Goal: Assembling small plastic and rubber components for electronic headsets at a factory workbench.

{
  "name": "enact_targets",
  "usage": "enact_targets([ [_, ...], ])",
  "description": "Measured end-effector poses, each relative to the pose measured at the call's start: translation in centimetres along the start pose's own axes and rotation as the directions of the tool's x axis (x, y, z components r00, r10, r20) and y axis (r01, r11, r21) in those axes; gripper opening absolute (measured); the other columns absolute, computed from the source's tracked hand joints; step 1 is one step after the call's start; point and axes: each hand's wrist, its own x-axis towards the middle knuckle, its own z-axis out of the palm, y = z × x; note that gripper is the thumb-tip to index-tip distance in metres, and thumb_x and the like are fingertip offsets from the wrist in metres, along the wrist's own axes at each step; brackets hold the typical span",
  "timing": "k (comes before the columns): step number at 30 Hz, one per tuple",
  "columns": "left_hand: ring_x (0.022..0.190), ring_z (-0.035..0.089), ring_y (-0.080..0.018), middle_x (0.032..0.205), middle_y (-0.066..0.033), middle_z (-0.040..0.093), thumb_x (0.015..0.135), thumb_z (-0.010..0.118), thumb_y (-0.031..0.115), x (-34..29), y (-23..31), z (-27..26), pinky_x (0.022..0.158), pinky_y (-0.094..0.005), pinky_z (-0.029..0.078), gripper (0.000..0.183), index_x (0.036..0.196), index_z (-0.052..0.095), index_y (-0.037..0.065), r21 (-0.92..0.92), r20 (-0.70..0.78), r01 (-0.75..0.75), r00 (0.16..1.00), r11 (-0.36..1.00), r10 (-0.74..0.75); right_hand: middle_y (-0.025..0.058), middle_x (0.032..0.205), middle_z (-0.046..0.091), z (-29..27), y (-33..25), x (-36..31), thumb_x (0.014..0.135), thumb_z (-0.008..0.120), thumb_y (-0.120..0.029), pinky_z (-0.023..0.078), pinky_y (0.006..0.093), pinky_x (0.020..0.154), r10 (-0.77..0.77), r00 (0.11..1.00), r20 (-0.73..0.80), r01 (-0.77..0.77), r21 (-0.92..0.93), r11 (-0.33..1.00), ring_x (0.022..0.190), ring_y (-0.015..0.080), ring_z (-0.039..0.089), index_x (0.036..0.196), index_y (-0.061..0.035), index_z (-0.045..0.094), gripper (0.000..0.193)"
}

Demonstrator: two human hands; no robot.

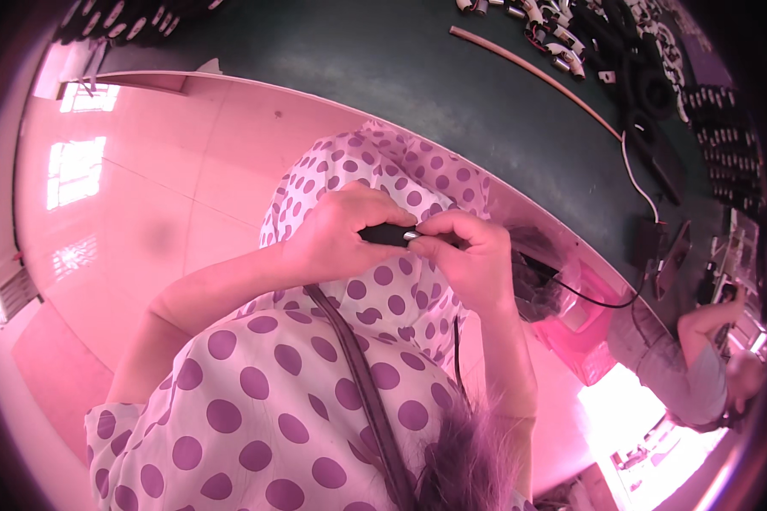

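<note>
Above my lap, my left hand (337,234) is closed round a short black piece with a smooth casing (385,234). Its exact kind cannot be made out. At the casing's right end sits a small shiny silver part (412,236). The thumb and fingers of my right hand (475,255) pinch at this silver part, and the two hands nearly meet there. Fingers cover both ends of the piece. A polka-dot garment lies beneath my hands.
A dark green table (358,60) stretches across the far side. On it lie a thin stick (537,72), small white and metallic parts (558,43), and rows of black pieces (724,145). A pink stool (584,328) stands at right, near another person (682,375).
</note>
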Motion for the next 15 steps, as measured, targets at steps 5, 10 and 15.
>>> enact_targets([
  [5,0.074,0.061,-0.02,0.078,-0.0083,0.065,0.057,0.079,0.011,-0.3,-0.5,0.1,0.072,-0.0299,0.046,0.031,0.083,0.065,0.002,-0.007,0.016,0.013,1.0,1.0,-0.013,0.0041,0.07,0.062,0.3,0.8,0.2,0.068,0.069,0.0,0.044,0.0202,0.058,0.058,0.997,0.042,-0.063,0.116,0.991,0.064,0.0073,0.056,0.079,0.001,0.064,0.012],
  [10,0.073,0.061,-0.0199,0.078,-0.0072,0.065,0.057,0.079,0.012,-0.5,-0.7,0.2,0.071,-0.0293,0.045,0.031,0.083,0.065,0.003,-0.069,0.025,0.095,0.995,0.993,-0.094,0.0037,0.07,0.062,0.5,1.3,-0.2,0.069,0.069,-0.001,0.044,0.0197,0.058,0.004,1.0,0.008,-0.005,0.137,0.991,0.065,0.0065,0.055,0.08,0.0009,0.064,0.012],
  [15,0.073,0.061,-0.0199,0.078,-0.0069,0.065,0.056,0.079,0.011,-0.8,-0.9,0.2,0.071,-0.0285,0.045,0.032,0.083,0.065,0.003,-0.088,0.012,0.088,0.996,0.992,-0.087,0.0023,0.073,0.062,0.8,1.4,-0.3,0.072,0.065,0.0,0.043,0.0193,0.057,0.081,0.996,0.028,-0.084,0.193,0.978,0.061,0.0056,0.054,0.08,0.0008,0.064,0.009],
])
